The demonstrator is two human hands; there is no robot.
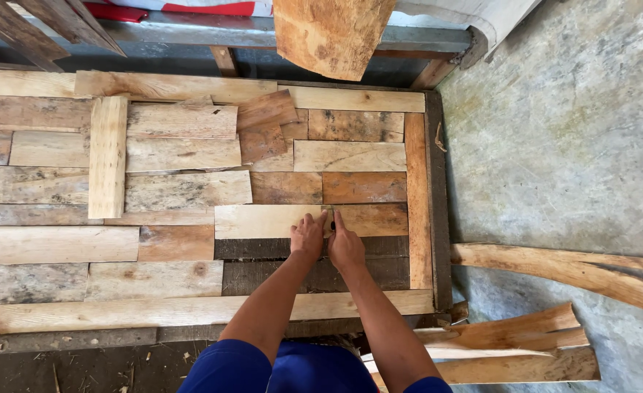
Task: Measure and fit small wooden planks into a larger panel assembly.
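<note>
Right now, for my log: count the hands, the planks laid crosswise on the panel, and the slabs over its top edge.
hands: 2, left hand and right hand
crosswise plank: 1
slab: 1
total: 4

1. I get one view only, from the head camera, aimed almost straight down
2. It sits high enough to take in the whole wood panel and the concrete floor on the right
3. My two forearms enter from the bottom edge
</note>
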